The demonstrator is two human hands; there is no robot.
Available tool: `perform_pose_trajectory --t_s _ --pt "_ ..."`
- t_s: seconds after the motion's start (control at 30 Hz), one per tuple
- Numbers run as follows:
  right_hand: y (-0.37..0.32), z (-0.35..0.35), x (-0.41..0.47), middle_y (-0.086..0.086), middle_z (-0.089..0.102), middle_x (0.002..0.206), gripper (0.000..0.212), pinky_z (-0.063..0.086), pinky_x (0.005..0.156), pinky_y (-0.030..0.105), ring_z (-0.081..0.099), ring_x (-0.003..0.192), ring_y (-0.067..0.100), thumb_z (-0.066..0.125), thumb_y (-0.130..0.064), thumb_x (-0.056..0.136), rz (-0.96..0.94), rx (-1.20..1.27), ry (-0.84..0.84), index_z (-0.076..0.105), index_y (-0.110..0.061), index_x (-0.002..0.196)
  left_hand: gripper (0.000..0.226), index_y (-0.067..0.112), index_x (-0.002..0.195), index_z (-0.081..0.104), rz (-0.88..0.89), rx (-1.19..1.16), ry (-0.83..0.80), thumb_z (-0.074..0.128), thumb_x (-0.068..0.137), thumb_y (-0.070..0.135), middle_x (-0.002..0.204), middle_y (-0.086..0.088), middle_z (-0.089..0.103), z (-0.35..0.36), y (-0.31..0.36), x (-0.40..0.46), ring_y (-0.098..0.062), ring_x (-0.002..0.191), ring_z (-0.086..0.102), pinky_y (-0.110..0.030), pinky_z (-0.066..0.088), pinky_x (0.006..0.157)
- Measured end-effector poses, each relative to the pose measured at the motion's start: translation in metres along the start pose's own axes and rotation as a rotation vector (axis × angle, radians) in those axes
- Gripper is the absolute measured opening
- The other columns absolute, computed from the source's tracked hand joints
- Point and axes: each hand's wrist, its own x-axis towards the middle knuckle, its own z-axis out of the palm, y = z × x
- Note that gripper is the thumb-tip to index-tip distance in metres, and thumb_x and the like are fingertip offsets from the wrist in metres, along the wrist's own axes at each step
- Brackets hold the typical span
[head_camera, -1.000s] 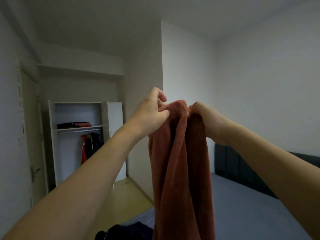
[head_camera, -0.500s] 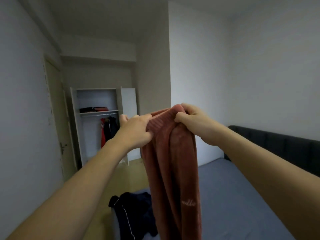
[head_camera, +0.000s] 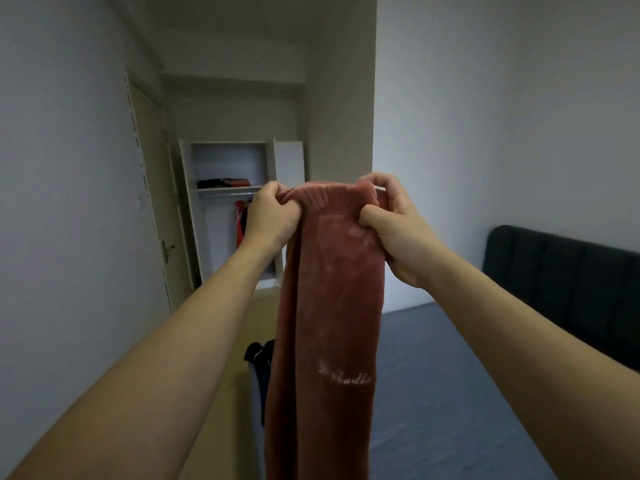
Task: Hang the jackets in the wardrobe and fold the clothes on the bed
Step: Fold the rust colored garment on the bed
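Rust-red plush fabric fills the centre of the frame: a garment (head_camera: 325, 306), seemingly trousers with a ribbed waistband, hangs full length from both hands. The left hand (head_camera: 272, 218) pinches the band's left corner with curled fingers, and the right hand (head_camera: 393, 225) pinches the right corner between thumb and fingers. Holding it high by the top edge lets the weight pull the cloth straight, which I judge is a way of lining it up before folding. Pale embroidered script shows low on the fabric. At lower right lies the bed (head_camera: 450, 375) with its grey sheet, and a dark headboard (head_camera: 561, 282) at the right edge. A dark garment (head_camera: 259, 362) lies at the bed's near corner, partly hidden. At middle left the open wardrobe (head_camera: 228, 209) holds folded items on its shelf and hanging jackets (head_camera: 240, 223) below.
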Motion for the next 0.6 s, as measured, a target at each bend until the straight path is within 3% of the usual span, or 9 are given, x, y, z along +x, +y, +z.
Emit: perform_pose_trajectory --t_s 0.07,0.2,0.27,0.37,0.47,0.6 --pt "0.025 -0.023 -0.005 -0.009 0.063 0.078 0.048 0.046 0.05 0.019 0.058 0.062 0.008 0.043 0.007 0.078 0.027 0.016 0.008 0.06 -0.033 0.099 0.011 0.017 0.071 0.045 0.01 -0.018 -0.046 0.049 0.08 0.012 0.065 0.004 0.046 0.032 -0.003 -0.004 -0.015 0.063 0.041 -0.032 0.036 0.06" --pt "0.095 -0.093 -0.012 -0.007 0.054 0.066 0.044 0.035 0.042 0.016 0.046 0.049 0.007 0.039 0.01 0.077 0.165 -0.006 0.144 0.053 -0.031 0.087 0.019 0.017 0.07 0.041 0.099 0.171 -0.221 0.037 0.075 -0.001 0.071 -0.001 0.048 0.131 -0.018 -0.019 -0.02 0.068 0.044 -0.032 0.03 0.055" --pt "0.141 -0.14 -0.014 -0.008 0.051 0.064 0.04 0.031 0.039 0.016 0.042 0.046 0.006 0.039 0.008 0.075 0.283 -0.017 0.223 0.049 -0.029 0.087 0.026 0.021 0.068 0.036 0.189 0.29 -0.322 0.037 0.074 -0.003 0.075 -0.002 0.046 0.197 -0.033 -0.032 -0.025 0.075 0.046 -0.033 0.027 0.06" --pt "0.227 -0.227 -0.017 -0.005 0.052 0.069 0.039 0.032 0.041 0.019 0.044 0.05 0.007 0.04 0.005 0.073 0.461 -0.004 0.307 0.046 -0.03 0.089 0.022 0.022 0.079 0.045 0.265 0.468 -0.491 0.04 0.079 0.0 0.086 -0.004 0.047 0.313 -0.068 -0.053 -0.029 0.085 0.051 -0.033 0.035 0.068" --pt "0.326 -0.322 -0.021 0.0 0.052 0.076 0.042 0.033 0.037 0.017 0.047 0.039 0.004 0.041 0.004 0.076 0.624 0.026 0.389 0.042 -0.028 0.103 0.02 0.023 0.088 0.051 0.257 0.615 -0.711 0.042 0.084 0.005 0.09 -0.002 0.045 0.446 -0.114 -0.072 -0.031 0.095 0.055 -0.034 0.035 0.07" --pt "0.472 -0.449 -0.032 0.002 0.055 0.087 0.063 0.035 0.034 0.015 0.05 0.034 0.004 0.043 0.004 0.082 0.795 0.017 0.55 0.028 -0.028 0.134 0.025 0.018 0.108 0.053 0.226 0.716 -0.954 0.045 0.087 0.008 0.103 -0.008 0.051 0.634 -0.191 -0.111 -0.035 0.103 0.056 -0.036 0.037 0.076"
